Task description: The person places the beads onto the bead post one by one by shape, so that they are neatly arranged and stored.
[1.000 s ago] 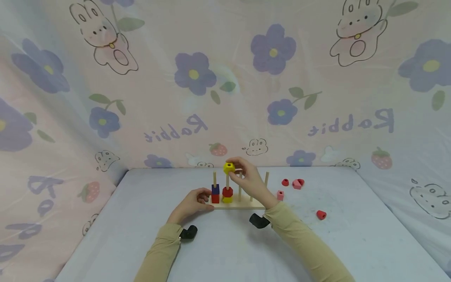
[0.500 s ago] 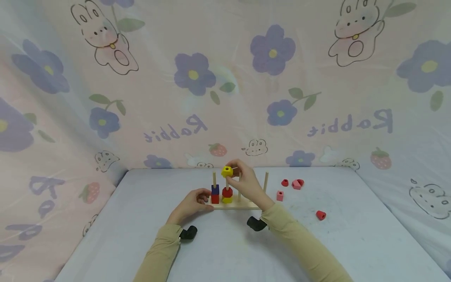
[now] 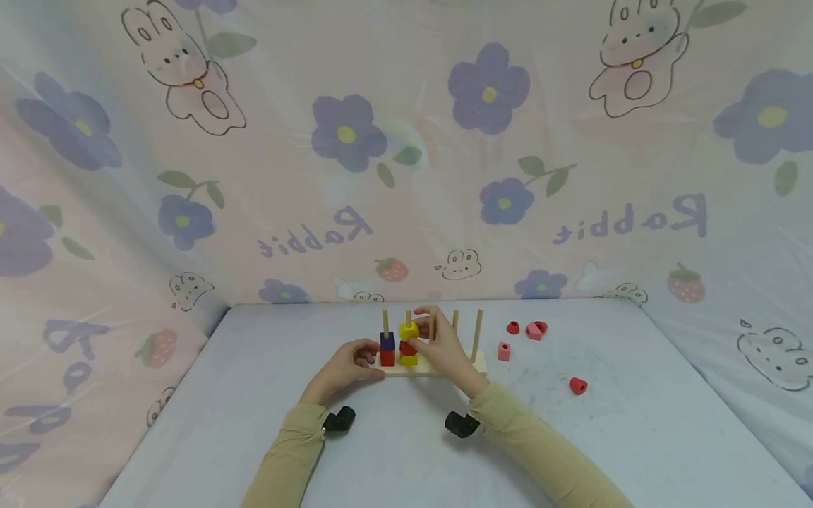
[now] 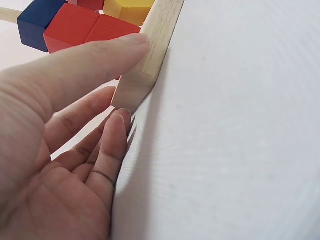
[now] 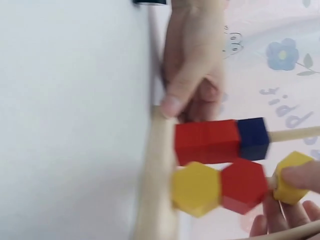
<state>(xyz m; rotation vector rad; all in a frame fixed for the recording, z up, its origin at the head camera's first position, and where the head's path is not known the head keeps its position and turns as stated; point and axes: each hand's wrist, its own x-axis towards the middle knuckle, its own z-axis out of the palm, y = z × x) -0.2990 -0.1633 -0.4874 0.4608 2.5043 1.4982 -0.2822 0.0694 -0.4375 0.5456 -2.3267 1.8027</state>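
A wooden peg stand (image 3: 480, 363) sits on the table, and my left hand (image 3: 346, 363) grips its left end, thumb on the front edge and fingers round the end. The first peg carries red cubes (image 5: 206, 141) under a dark blue cube (image 5: 253, 138). On the second peg, a yellow hexagonal block (image 5: 196, 189) lies below a red hexagonal block (image 5: 244, 186). My right hand (image 3: 449, 353) pinches another yellow hexagonal block (image 3: 408, 330), which is threaded on that second peg. A small gap shows between it and the red block in the right wrist view.
Right of the stand lie a red block (image 3: 512, 328), a pink angular block (image 3: 534, 331) with another red piece (image 3: 543, 327) against it, and a pink cube (image 3: 504, 351). Nearer the front is one more red block (image 3: 578, 386). A patterned cloth (image 3: 406, 176) hangs behind.
The right hand has lowered the yellow hexagonal block from the top of the second peg to partway down it. The left hand has stayed at the stand's left end.
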